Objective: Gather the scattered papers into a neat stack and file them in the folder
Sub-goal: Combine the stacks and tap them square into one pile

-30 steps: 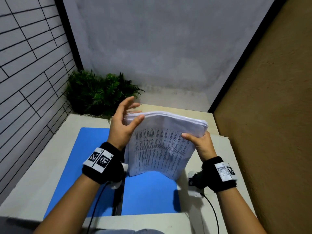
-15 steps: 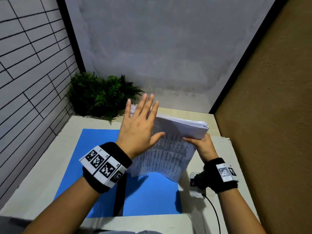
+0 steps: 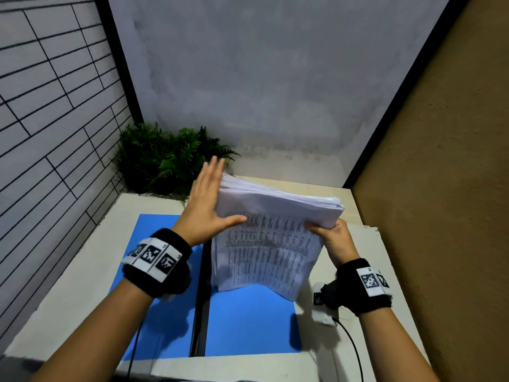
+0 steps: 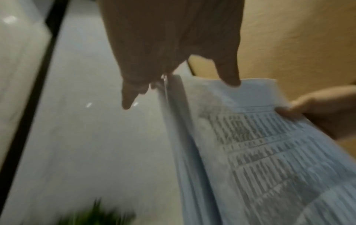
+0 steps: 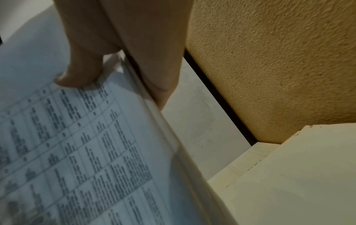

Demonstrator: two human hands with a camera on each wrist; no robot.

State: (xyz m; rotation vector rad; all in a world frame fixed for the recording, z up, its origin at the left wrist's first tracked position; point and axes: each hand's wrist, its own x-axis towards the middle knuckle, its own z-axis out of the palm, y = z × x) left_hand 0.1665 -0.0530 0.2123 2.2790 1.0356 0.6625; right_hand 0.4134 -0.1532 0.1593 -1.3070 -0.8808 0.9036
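Note:
A thick stack of printed papers (image 3: 270,244) stands on its lower edge over the right half of an open blue folder (image 3: 248,323). My right hand (image 3: 330,235) grips the stack's right edge, thumb on the printed front sheet (image 5: 77,137), fingers behind. My left hand (image 3: 206,205) is flat with straight fingers, its palm pressed against the stack's left edge (image 4: 173,121), thumb lying across the front sheet. The folder lies flat on the table with a dark spine (image 3: 201,307) down its middle.
The cream table (image 3: 82,271) sits in a corner. A green plant (image 3: 165,158) stands at the back left by the tiled wall. A brown textured wall (image 3: 440,216) runs close along the right. A small white device with a cable (image 3: 322,310) lies under my right wrist.
My left hand let go of the stack's top left corner, opened flat, and swung against the stack's left edge. My right hand kept its hold throughout.

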